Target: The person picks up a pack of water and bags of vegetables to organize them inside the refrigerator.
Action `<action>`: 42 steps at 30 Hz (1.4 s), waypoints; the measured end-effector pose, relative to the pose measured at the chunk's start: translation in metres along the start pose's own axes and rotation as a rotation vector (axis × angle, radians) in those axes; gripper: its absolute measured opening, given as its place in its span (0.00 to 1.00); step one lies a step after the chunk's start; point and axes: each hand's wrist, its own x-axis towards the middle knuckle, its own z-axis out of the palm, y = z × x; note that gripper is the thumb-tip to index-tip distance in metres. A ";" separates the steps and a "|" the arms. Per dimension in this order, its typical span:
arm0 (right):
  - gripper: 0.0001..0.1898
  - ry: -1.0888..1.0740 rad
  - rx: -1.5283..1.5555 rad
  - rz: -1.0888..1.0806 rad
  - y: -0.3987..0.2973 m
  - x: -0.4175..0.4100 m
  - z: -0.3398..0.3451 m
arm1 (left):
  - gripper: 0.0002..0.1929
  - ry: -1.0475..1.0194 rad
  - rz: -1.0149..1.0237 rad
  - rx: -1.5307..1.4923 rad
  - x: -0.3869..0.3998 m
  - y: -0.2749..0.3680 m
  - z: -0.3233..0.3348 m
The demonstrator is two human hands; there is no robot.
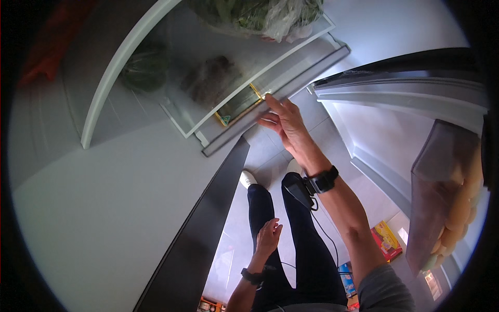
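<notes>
My right hand [286, 121] is at the front edge of a translucent refrigerator drawer [312, 74], with thumb and fingers spread. Whether the fingertips touch that edge cannot be told. Just behind them, a yellow-edged package [242, 103] lies in the drawer, partly seen through a white-trimmed glass shelf [265, 70]. A dark, blurry item [216, 78] shows further in. Low in front of my thigh hangs my left hand [269, 236], empty, its fingers loosely bent and apart.
Bagged leafy greens [253, 17] sit at the top, another green bundle [144, 70] at left. The open door [343, 128] stands right, its translucent bin [432, 187] holding several eggs [462, 210]. A red-yellow box [386, 241] and a blue box [347, 279] lie low. A cable [329, 234] hangs beside my leg.
</notes>
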 end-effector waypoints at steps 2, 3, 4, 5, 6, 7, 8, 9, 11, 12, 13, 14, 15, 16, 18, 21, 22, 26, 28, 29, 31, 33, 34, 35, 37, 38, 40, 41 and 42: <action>0.23 -0.068 0.055 -0.022 0.005 0.011 0.004 | 0.14 0.018 0.038 0.012 0.001 -0.004 -0.001; 0.15 -0.135 0.112 -0.037 0.005 0.013 0.010 | 0.14 0.037 0.069 0.023 0.002 -0.006 -0.003; 0.21 -0.193 0.060 -0.045 0.003 0.015 0.015 | 0.14 0.037 0.068 0.025 0.003 -0.008 -0.004; 0.21 -0.194 0.062 -0.045 0.003 0.020 0.021 | 0.13 0.044 0.068 0.035 0.003 -0.009 -0.006; 0.24 -0.243 0.078 -0.067 0.003 0.026 0.025 | 0.13 0.048 0.069 0.044 0.004 -0.009 -0.007; 0.27 -0.292 0.094 -0.090 0.002 0.030 0.028 | 0.13 0.047 0.070 0.046 0.005 -0.009 -0.009; 0.27 -0.290 0.094 -0.092 0.001 0.032 0.029 | 0.13 0.056 0.077 0.053 0.006 -0.009 -0.010; 0.36 -0.314 0.088 -0.094 0.001 0.034 0.029 | 0.13 0.065 0.079 0.058 0.005 -0.009 -0.010; 0.44 -0.331 0.078 -0.097 0.002 0.031 0.025 | 0.14 0.052 0.044 0.033 0.004 -0.011 -0.010; 0.43 -0.241 0.048 -0.034 0.000 0.030 0.018 | 0.15 0.032 0.022 0.007 0.007 -0.009 -0.007; 0.42 -0.145 0.020 0.027 0.000 0.028 0.010 | 0.15 0.010 0.036 0.002 0.009 -0.012 -0.004; 0.43 -0.120 -0.057 0.028 0.006 0.030 0.002 | 0.14 0.051 0.064 0.002 0.012 -0.017 0.000; 0.44 -0.071 -0.141 0.024 0.017 0.034 -0.014 | 0.12 0.069 0.097 -0.003 0.011 -0.021 0.006; 0.40 -0.061 -0.370 0.007 0.034 0.040 -0.034 | 0.12 0.057 0.081 -0.030 0.011 -0.021 0.007; 0.30 0.001 -0.297 0.116 0.051 0.014 -0.030 | 0.12 0.071 0.041 -0.053 0.010 -0.023 -0.010; 0.13 -0.054 -0.332 0.235 0.062 -0.035 -0.051 | 0.12 0.050 0.003 -0.127 0.003 -0.036 -0.027; 0.13 0.017 -0.383 0.240 0.062 -0.055 -0.064 | 0.12 0.043 0.035 -0.095 0.001 -0.048 -0.028; 0.09 0.275 -0.515 0.231 0.064 -0.131 -0.133 | 0.13 0.025 0.046 -0.002 -0.007 -0.050 -0.029; 0.12 0.354 -0.532 0.269 0.060 -0.167 -0.167 | 0.14 0.018 0.025 0.066 -0.016 -0.048 -0.037; 0.15 0.370 -0.544 0.291 0.053 -0.187 -0.182 | 0.14 0.028 0.044 0.074 -0.019 -0.048 -0.039; 0.18 0.332 -0.705 0.168 0.049 -0.228 -0.213 | 0.14 0.052 0.075 0.048 -0.026 -0.054 -0.043; 0.19 0.377 -0.685 0.191 0.049 -0.268 -0.242 | 0.14 0.053 0.126 0.052 -0.031 -0.067 -0.046; 0.19 0.419 -0.690 0.209 0.051 -0.289 -0.259 | 0.14 0.042 0.132 0.024 -0.034 -0.072 -0.047; 0.19 0.459 -0.696 0.226 0.051 -0.308 -0.277 | 0.14 0.031 0.140 -0.005 -0.037 -0.080 -0.047; 0.24 0.556 -0.551 0.269 0.044 -0.347 -0.302 | 0.13 0.043 0.176 -0.041 -0.044 -0.106 -0.053; 0.26 0.635 -0.527 0.232 0.037 -0.370 -0.315 | 0.13 0.038 0.187 -0.084 -0.052 -0.122 -0.055; 0.27 0.754 -0.444 0.084 0.016 -0.416 -0.359 | 0.13 0.058 0.137 -0.145 -0.066 -0.170 -0.055; 0.23 0.786 -0.366 0.006 -0.005 -0.435 -0.359 | 0.14 0.064 0.061 -0.197 -0.076 -0.197 -0.060; 0.20 0.870 -0.122 -0.020 -0.034 -0.456 -0.386 | 0.13 0.047 0.000 -0.255 -0.086 -0.214 -0.060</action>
